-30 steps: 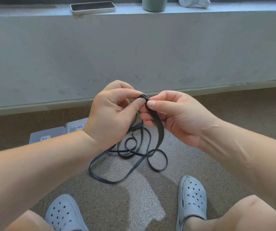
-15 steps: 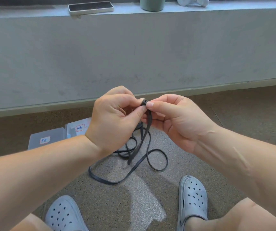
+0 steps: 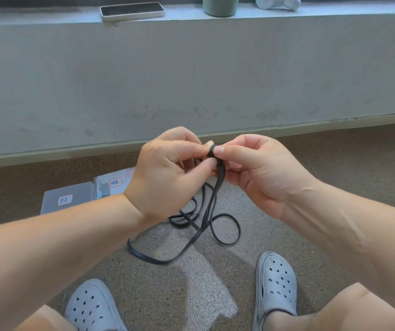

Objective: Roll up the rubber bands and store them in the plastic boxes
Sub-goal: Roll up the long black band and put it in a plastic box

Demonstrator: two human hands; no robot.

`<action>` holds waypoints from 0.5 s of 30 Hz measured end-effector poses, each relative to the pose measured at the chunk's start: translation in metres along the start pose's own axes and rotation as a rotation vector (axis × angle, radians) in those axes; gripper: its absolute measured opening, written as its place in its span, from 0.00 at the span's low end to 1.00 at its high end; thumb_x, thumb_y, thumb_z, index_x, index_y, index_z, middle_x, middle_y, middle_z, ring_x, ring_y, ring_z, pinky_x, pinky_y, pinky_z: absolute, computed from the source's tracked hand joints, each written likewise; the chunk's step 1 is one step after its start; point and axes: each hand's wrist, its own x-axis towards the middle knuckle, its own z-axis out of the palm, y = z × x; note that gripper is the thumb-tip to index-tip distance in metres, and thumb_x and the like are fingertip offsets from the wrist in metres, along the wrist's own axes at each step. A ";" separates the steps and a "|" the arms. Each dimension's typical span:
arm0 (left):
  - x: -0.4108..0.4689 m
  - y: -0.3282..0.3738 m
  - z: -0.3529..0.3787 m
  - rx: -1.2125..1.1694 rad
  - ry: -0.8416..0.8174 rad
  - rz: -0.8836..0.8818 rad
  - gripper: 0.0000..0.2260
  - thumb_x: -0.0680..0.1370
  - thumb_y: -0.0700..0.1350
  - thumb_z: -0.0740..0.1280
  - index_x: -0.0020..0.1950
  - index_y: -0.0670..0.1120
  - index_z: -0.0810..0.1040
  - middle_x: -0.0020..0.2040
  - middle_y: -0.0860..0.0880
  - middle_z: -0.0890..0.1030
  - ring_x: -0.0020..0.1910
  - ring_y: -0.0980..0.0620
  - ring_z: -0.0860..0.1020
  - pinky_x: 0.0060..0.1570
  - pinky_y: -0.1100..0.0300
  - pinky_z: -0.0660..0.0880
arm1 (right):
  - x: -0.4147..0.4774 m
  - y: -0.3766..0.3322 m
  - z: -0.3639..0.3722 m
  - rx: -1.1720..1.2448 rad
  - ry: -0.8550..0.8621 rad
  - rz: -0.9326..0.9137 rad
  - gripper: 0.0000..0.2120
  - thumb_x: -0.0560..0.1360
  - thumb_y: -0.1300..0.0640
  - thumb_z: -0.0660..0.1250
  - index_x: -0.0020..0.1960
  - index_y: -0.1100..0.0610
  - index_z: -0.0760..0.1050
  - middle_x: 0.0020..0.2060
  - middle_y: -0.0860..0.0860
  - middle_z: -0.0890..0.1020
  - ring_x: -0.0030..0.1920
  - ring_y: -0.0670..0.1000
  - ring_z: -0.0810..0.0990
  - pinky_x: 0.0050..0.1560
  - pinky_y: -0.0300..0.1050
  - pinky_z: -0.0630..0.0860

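Observation:
A long black rubber band (image 3: 212,206) hangs from my fingers down to the floor, where its loose loops lie between my feet. Its top end is wound into a small tight roll (image 3: 212,151). My left hand (image 3: 167,175) and my right hand (image 3: 258,173) meet above the floor and both pinch that roll between thumb and fingertips. Two plastic boxes lie on the floor to the left, partly hidden by my left forearm: a grey one (image 3: 67,199) and a clear one (image 3: 112,183), each with a labelled sticker.
A low concrete ledge (image 3: 191,68) runs across in front of me, carrying a phone (image 3: 132,11), a green cup (image 3: 220,5) and a white controller (image 3: 277,1). My feet in grey clogs (image 3: 275,285) rest on the speckled floor.
The band's top end has gone from a flat fold to a small tight roll between my fingertips. The hanging strand has shortened a little and the floor loops have shifted slightly.

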 end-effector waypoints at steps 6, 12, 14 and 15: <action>0.014 -0.005 -0.019 -0.165 -0.239 -0.118 0.02 0.71 0.44 0.76 0.42 0.46 0.86 0.40 0.48 0.82 0.35 0.51 0.78 0.36 0.58 0.73 | 0.001 -0.011 -0.012 -0.184 -0.150 0.073 0.05 0.72 0.71 0.69 0.40 0.64 0.77 0.32 0.57 0.82 0.34 0.55 0.83 0.43 0.49 0.82; 0.014 -0.003 -0.024 -0.071 -0.288 0.006 0.07 0.73 0.41 0.75 0.51 0.45 0.87 0.44 0.48 0.83 0.35 0.54 0.78 0.36 0.66 0.71 | 0.001 -0.017 -0.014 -0.225 -0.221 0.108 0.04 0.66 0.66 0.72 0.40 0.63 0.78 0.36 0.60 0.84 0.36 0.56 0.84 0.43 0.48 0.83; 0.012 -0.003 -0.022 -0.006 -0.265 0.060 0.06 0.74 0.40 0.74 0.50 0.43 0.87 0.43 0.48 0.82 0.36 0.54 0.78 0.37 0.67 0.71 | 0.000 -0.016 -0.014 -0.236 -0.215 0.105 0.06 0.66 0.65 0.73 0.41 0.62 0.77 0.37 0.59 0.84 0.37 0.56 0.84 0.47 0.51 0.84; 0.011 -0.002 -0.021 0.026 -0.249 0.080 0.05 0.74 0.39 0.74 0.49 0.43 0.86 0.43 0.48 0.82 0.37 0.53 0.78 0.38 0.67 0.71 | 0.000 -0.015 -0.013 -0.241 -0.207 0.103 0.07 0.66 0.64 0.73 0.41 0.62 0.77 0.37 0.59 0.85 0.38 0.56 0.85 0.49 0.53 0.82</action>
